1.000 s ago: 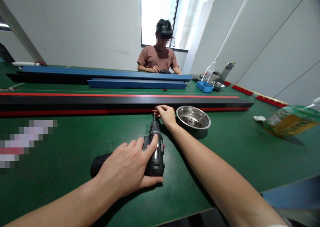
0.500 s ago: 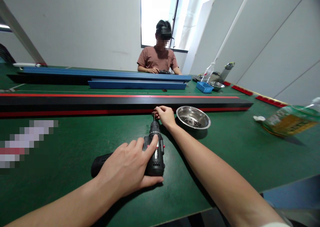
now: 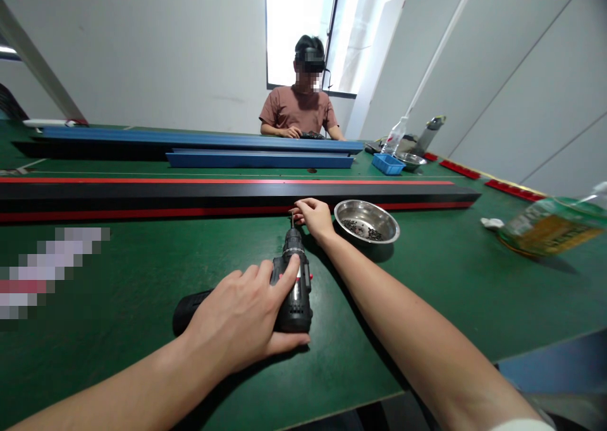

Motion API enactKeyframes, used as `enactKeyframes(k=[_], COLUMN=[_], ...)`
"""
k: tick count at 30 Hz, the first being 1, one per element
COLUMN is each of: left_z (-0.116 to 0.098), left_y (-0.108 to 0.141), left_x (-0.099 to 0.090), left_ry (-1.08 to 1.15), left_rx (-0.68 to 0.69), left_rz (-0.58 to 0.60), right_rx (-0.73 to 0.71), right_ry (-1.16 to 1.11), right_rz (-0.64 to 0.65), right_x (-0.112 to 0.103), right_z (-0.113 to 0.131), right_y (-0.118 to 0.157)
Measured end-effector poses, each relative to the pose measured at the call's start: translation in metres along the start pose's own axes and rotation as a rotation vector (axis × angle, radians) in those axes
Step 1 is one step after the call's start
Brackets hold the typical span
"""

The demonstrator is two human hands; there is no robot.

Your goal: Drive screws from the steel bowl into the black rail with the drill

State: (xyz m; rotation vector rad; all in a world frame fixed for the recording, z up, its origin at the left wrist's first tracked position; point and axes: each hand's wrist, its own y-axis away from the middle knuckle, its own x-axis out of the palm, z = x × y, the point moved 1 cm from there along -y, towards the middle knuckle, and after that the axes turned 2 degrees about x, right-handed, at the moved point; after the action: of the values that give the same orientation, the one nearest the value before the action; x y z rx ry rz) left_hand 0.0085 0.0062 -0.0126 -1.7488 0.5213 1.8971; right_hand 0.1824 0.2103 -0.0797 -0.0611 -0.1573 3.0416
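A black power drill (image 3: 296, 301) lies on its side on the green table, its bit pointing at the long black beam (image 3: 227, 195) with red edges. My left hand (image 3: 241, 311) is wrapped round the drill. At the tip of the bit, against the beam's near side, my right hand (image 3: 313, 218) has its fingers pinched together; what they hold is too small to make out. Just right of that hand stands a steel bowl (image 3: 367, 221) with small dark screws inside.
Blue profiles (image 3: 260, 160) lie behind the beam. A person (image 3: 301, 109) sits across the table (image 3: 427, 267). At the far right are a blue basket (image 3: 387, 163), a clear bottle (image 3: 394, 137) and another bowl. A large jug (image 3: 554, 227) lies at the right.
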Motion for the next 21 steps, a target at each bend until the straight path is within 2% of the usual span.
enactKeyframes(k=[9,21], left_z=[-0.0016,-0.0001], left_y=[0.0005,0.0], left_x=[-0.0013,-0.0011], left_ry=[-0.006,-0.007], left_rx=[0.002,-0.001], left_rz=[0.011,0.009], right_rx=[0.034,-0.001], right_ry=[-0.098,-0.008], right_rz=[-0.011,-0.027], right_x=[0.0008,0.0005], right_z=[0.009,0.0058], right_y=[0.0061,0.0049])
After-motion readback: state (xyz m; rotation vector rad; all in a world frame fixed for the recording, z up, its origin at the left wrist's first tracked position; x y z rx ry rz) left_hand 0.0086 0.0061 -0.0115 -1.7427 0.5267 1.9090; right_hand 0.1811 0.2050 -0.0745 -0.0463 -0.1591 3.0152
